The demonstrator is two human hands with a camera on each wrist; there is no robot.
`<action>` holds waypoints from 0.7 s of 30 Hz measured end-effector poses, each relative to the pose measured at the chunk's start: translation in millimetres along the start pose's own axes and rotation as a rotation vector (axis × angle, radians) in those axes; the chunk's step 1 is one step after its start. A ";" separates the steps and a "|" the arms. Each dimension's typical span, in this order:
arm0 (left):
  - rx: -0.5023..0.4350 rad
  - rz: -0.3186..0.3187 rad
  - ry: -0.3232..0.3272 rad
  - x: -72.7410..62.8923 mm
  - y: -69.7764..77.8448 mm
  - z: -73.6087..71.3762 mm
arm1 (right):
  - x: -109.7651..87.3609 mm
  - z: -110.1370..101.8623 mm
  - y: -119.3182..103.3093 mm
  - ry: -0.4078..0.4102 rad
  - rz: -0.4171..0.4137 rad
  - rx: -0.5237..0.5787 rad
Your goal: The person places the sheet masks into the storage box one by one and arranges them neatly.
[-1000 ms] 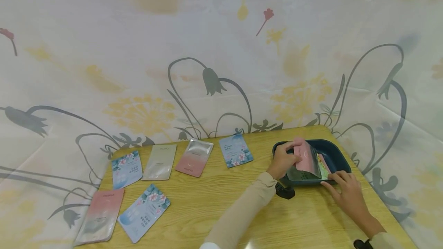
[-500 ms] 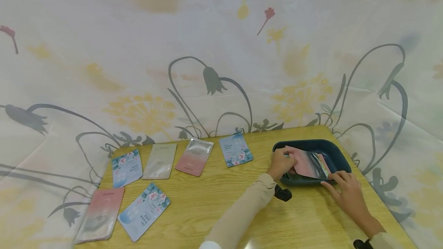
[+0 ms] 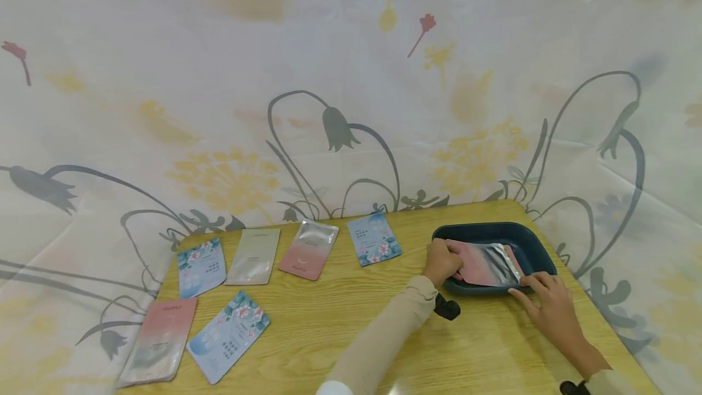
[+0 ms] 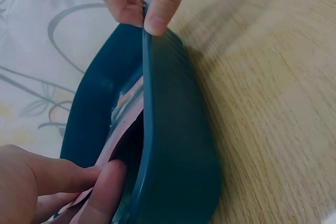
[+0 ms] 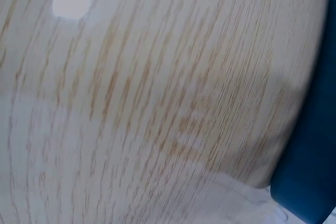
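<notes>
A dark blue plastic basin [image 3: 534, 252] stands at the right of the table. Inside it lies a pink and silver sheet mask packet [image 3: 482, 264], nearly flat, covering most of another packet whose pink edge [image 3: 512, 258] shows at the right. My left hand [image 3: 441, 263] pinches the pink end of the upper packet between thumb and fingers at the basin's left end. In the left wrist view that packet [image 4: 123, 132] bows up near the basin wall [image 4: 176, 129]. My right hand [image 3: 556, 303] pinches the basin's near rim, fingers inside and thumb outside.
Several packets lie on the wooden table [image 3: 351, 309] to the left: blue floral ones [image 3: 374, 238], a pink and silver one [image 3: 309, 250], a pale green one [image 3: 253, 256] and another pink one [image 3: 159, 340]. A floral curtain [image 3: 351, 78] hangs behind the table.
The pink packet has come down from a raised, tilted pose to lie nearly flat in the basin, hiding the one beneath. My left hand has lowered slightly; the right hand keeps its place.
</notes>
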State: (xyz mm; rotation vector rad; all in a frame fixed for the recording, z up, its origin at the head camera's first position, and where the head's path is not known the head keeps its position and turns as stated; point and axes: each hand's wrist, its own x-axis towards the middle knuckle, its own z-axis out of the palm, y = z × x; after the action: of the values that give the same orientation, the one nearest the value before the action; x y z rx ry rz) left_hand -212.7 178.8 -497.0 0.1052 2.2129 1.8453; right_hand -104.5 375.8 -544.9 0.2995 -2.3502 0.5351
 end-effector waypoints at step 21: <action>0.624 0.252 0.029 -5.0 2.5 2.9 | -0.7 -0.8 -2.6 -0.015 0.036 0.003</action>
State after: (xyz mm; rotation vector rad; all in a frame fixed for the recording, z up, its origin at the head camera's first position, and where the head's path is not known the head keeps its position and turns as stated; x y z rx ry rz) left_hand -207.5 181.0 -494.2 0.4922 2.8206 1.1863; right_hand -102.6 373.9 -544.1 0.2641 -2.3731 0.5553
